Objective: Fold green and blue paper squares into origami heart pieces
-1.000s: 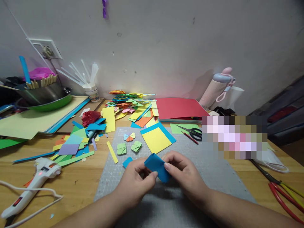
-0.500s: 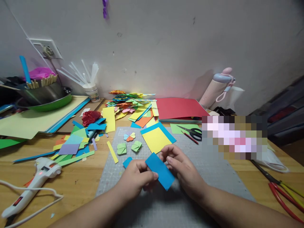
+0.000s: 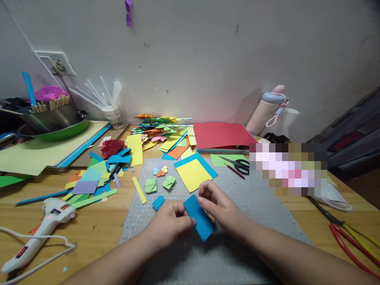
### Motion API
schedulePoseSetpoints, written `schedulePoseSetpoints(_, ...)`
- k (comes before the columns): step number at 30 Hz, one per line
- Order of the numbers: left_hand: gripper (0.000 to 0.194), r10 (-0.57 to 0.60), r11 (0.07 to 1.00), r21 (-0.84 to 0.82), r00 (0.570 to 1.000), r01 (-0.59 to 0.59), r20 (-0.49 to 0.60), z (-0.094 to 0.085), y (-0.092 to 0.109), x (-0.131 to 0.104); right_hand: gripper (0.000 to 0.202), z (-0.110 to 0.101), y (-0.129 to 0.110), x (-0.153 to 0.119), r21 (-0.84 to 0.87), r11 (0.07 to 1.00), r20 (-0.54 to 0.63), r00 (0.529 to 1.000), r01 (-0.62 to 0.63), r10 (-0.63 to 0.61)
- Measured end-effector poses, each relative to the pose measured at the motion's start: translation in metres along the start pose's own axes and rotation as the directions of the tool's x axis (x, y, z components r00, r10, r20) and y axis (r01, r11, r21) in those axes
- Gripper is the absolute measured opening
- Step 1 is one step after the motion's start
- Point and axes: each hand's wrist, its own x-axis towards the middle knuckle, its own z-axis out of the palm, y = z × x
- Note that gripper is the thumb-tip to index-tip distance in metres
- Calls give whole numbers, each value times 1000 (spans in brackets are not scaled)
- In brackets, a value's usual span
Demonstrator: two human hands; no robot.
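Observation:
Between my two hands, above the grey cutting mat (image 3: 252,249), is a blue paper rectangle (image 3: 199,218), tilted, that looks folded. My left hand (image 3: 172,221) pinches its left edge with the thumb on top. At its upper right edge, the thumb and fingers of my right hand (image 3: 218,204) close on the paper; some fingertips are hidden behind it. A small blue folded piece (image 3: 158,202) lies just beyond my left hand. Farther off rest two green folded hearts (image 3: 151,185) and a multicoloured paper flower (image 3: 160,170). Yellow paper (image 3: 194,175) lies over a blue sheet (image 3: 209,169).
A white glue gun (image 3: 44,225) with its cord and many paper scraps (image 3: 87,186) are on the left. Black scissors (image 3: 242,165) and a pencil (image 3: 234,171) lie at the mat's right edge. Red-handled pliers (image 3: 341,233) are far right. A pink bottle (image 3: 264,113) stands behind.
My right hand has come closer in and now grips the blue paper's upper right edge. The paper has turned slightly steeper. The camera view has shifted a little.

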Motion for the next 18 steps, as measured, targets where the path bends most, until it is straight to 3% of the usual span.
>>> schedulePoseSetpoints(2,17,29,999,-19,1000,-29,2,-2,3,0,25,2,0,1,153,972,153,976,-180,157)
schedulePoseSetpoints(4,18,61,998,-31,998,-61,-2,-3,5,1,27,4,0,1,200,932,278,930,-302,242)
schedulePoseSetpoints(9,20,161,986,-51,987,-161,-2,-2,0,1,21,7,2,-2,359,880,323,926,-311,195)
schedulePoseSetpoints(11,20,226,973,-50,973,-223,39,-2,-4,0,20,8,3,-2,448,830,339,922,-332,186)
schedulePoseSetpoints(13,20,326,945,16,945,-326,-18,-4,-6,-2,20,9,4,-1,543,752,351,915,-373,200)
schedulePoseSetpoints(14,18,402,914,103,911,-393,-93,-5,-6,-3,21,9,5,-1,581,714,354,911,-391,211)
schedulePoseSetpoints(16,6,616,769,372,757,-520,-217,-8,-4,-6,21,8,5,0,627,657,364,903,-418,228)
schedulePoseSetpoints(18,13,802,521,639,580,-565,-142,-11,0,-9,21,8,5,0,623,639,400,886,-451,235)
